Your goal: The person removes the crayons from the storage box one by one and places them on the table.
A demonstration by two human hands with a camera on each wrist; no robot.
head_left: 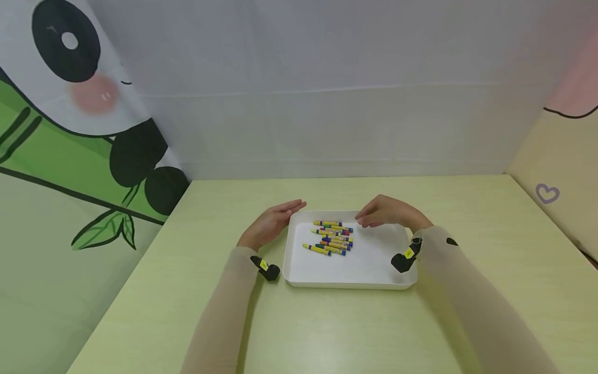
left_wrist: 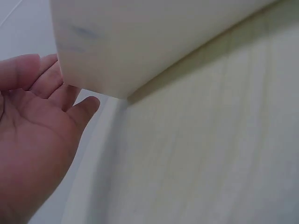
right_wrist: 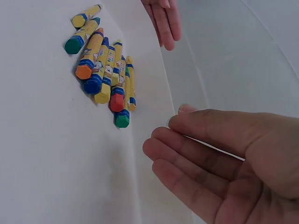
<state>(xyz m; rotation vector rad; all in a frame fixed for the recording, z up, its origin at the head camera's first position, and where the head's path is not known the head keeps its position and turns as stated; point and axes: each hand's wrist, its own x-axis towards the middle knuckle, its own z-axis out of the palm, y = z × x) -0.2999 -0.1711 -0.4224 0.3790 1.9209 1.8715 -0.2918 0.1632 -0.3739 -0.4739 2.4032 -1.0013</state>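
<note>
Several paper-wrapped crayons (head_left: 336, 245) lie in a loose row in the left half of a white tray (head_left: 374, 265). Their coloured ends, among them green, orange, blue and red, show in the right wrist view. My left hand (head_left: 268, 228) is at the tray's far left corner, its fingers extended along the outside; the left wrist view shows that corner overlapping the fingers. Over the far part of the tray, right of the crayons, hovers my right hand (head_left: 392, 212). Its fingers are loosely bent, with nothing between them.
The tray stands on a pale yellow-green table (head_left: 327, 332). A light grey cloth wall (head_left: 345, 130) rises behind the table, with a printed cartoon panel (head_left: 93, 145) on the left and a cream panel (head_left: 560, 166) on the right. Each wrist wears a small black camera (head_left: 404, 259).
</note>
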